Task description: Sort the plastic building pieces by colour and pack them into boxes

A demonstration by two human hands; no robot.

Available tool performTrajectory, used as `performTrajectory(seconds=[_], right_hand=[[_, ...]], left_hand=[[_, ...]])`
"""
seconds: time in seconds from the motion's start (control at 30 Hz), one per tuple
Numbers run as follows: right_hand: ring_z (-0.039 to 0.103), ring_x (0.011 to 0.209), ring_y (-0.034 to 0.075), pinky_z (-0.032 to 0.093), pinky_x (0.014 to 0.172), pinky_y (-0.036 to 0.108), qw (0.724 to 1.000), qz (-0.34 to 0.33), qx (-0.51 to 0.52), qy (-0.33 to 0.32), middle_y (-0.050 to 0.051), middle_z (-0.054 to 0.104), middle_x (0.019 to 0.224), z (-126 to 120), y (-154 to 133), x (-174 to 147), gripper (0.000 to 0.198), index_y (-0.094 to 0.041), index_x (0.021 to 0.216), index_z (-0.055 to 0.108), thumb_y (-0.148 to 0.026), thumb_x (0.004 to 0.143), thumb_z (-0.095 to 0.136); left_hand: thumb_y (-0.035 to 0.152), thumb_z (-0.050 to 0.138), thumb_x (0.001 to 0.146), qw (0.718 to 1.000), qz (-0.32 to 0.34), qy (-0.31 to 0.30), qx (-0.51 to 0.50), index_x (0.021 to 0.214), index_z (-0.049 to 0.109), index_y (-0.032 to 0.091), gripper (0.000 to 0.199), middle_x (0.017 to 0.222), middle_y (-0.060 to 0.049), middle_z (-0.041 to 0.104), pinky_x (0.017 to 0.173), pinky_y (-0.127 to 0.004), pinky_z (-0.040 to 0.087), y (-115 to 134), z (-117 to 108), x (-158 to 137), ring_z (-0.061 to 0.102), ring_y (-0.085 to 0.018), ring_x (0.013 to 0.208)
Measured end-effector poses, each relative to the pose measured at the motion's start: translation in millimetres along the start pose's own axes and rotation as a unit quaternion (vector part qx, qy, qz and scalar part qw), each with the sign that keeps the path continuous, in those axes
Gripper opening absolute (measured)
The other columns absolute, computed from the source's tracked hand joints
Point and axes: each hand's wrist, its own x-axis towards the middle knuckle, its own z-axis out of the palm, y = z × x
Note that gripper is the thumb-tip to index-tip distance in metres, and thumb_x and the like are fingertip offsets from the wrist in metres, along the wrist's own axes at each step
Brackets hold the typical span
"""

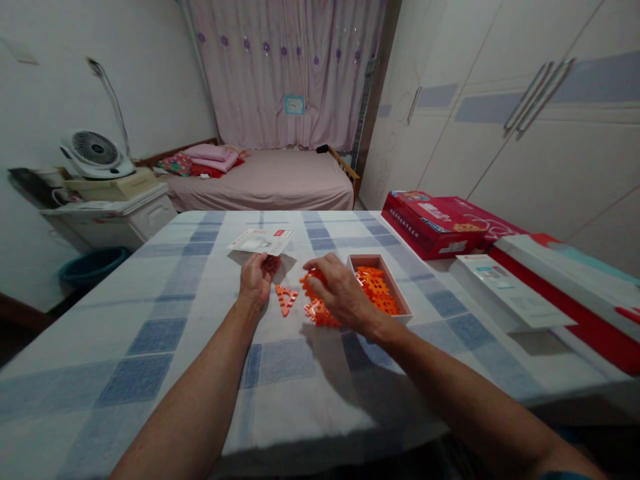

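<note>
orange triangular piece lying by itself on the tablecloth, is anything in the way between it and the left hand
Nothing visible: only bare tablecloth shows between the left hand and the orange triangular piece. The right hand and the orange pile are on the piece's other side.
</note>
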Motion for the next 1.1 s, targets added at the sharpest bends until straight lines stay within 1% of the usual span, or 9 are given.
performTrajectory(seconds=[0.13, 0.27, 0.37, 0.47, 0.53, 0.67, 0.87, 0.93, 1.1], right_hand=[[0.057, 0.101, 0.016, 0.040, 0.094, 0.029, 0.998, 0.060, -0.016, 0.031, 0.005, 0.063, 0.106, -60.2, 28.1, -15.2, 0.027, -0.019, 0.103, 0.061, -0.024, 0.094, 0.036], [0.059, 0.096, 0.017, 0.042, 0.090, 0.031, 0.990, 0.130, -0.038, -0.032, 0.006, 0.065, 0.104, -80.5, 61.6, -34.3, 0.027, -0.019, 0.099, 0.063, -0.024, 0.091, 0.037], [0.058, 0.100, 0.019, 0.042, 0.092, 0.034, 0.990, 0.105, -0.067, -0.060, 0.007, 0.063, 0.107, -76.7, 71.4, -42.9, 0.027, -0.019, 0.102, 0.064, -0.026, 0.090, 0.041], [0.054, 0.107, 0.021, 0.039, 0.098, 0.036, 0.992, 0.061, -0.112, 0.010, 0.010, 0.062, 0.112, -70.6, 63.7, -42.2, 0.027, -0.018, 0.105, 0.063, -0.024, 0.091, 0.041], [0.052, 0.110, 0.020, 0.037, 0.099, 0.036, 0.991, 0.029, -0.129, 0.023, 0.010, 0.062, 0.114, -65.5, 51.7, -36.5, 0.028, -0.018, 0.108, 0.063, -0.023, 0.092, 0.040], [0.048, 0.116, 0.024, 0.034, 0.099, 0.038, 0.975, -0.033, -0.202, -0.085, 0.011, 0.063, 0.115, -47.0, 27.7, -15.3, 0.028, -0.017, 0.112, 0.063, -0.027, 0.091, 0.047], [0.053, 0.107, 0.033, 0.034, 0.093, 0.047, 0.908, -0.006, -0.344, -0.239, 0.019, 0.067, 0.100, -14.2, 22.1, 18.8, 0.028, -0.009, 0.101, 0.067, -0.025, 0.088, 0.048], [0.056, 0.104, 0.034, 0.032, 0.093, 0.051, 0.897, 0.006, -0.358, -0.258, 0.020, 0.068, 0.098, -6.7, 27.1, 24.5, 0.029, -0.009, 0.102, 0.067, -0.025, 0.086, 0.048], [0.059, 0.102, 0.034, 0.033, 0.093, 0.052, 0.903, 0.028, -0.362, -0.229, 0.021, 0.064, 0.106, 1.9, 40.2, 28.2, 0.030, -0.010, 0.105, 0.066, -0.024, 0.084, 0.049]], left_hand=[[0.013, 0.062, 0.067, 1.000, 0.000, 0.002, 0.001, 0.062, 0.056, 0.016, 0.009, 0.060, 0.000, 0.064, 0.062, -0.024, 0.050, 0.1, 0.7, -0.2, 0.060, -0.011, 0.056], [0.012, 0.062, 0.067, 1.000, -0.001, 0.004, 0.002, 0.062, 0.056, 0.016, 0.009, 0.061, 0.000, 0.064, 0.062, -0.024, 0.049, 0.7, 0.8, -0.6, 0.060, -0.012, 0.057], [0.012, 0.063, 0.067, 1.000, -0.001, 0.007, 0.005, 0.064, 0.056, 0.016, 0.008, 0.061, 0.000, 0.064, 0.063, -0.025, 0.049, 0.8, 0.2, -0.3, 0.060, -0.012, 0.058], [0.012, 0.063, 0.067, 1.000, 0.000, 0.008, 0.007, 0.065, 0.057, 0.016, 0.007, 0.062, 0.000, 0.064, 0.064, -0.025, 0.050, 0.5, -0.2, 0.2, 0.060, -0.012, 0.058], [0.012, 0.062, 0.066, 1.000, 0.000, 0.007, 0.008, 0.065, 0.057, 0.016, 0.007, 0.062, 0.001, 0.064, 0.064, -0.025, 0.050, 0.5, -0.4, 0.5, 0.060, -0.012, 0.058], [0.012, 0.061, 0.065, 1.000, -0.001, 0.005, 0.009, 0.065, 0.056, 0.016, 0.006, 0.061, 0.001, 0.064, 0.062, -0.024, 0.051, 0.6, -1.0, 0.7, 0.060, -0.011, 0.057], [0.012, 0.062, 0.065, 1.000, -0.001, 0.003, 0.008, 0.062, 0.054, 0.017, 0.010, 0.061, 0.000, 0.065, 0.061, -0.023, 0.050, 0.9, -1.1, 1.1, 0.060, -0.011, 0.057], [0.012, 0.060, 0.067, 1.000, -0.001, 0.006, 0.006, 0.061, 0.054, 0.016, 0.009, 0.061, 0.000, 0.065, 0.062, -0.024, 0.050, 0.9, -0.5, 0.9, 0.060, -0.011, 0.057], [0.009, 0.057, 0.068, 1.000, 0.001, 0.014, -0.001, 0.062, 0.056, 0.016, 0.009, 0.060, 0.000, 0.064, 0.063, -0.025, 0.050, 1.1, 1.0, -0.2, 0.060, -0.012, 0.056]])
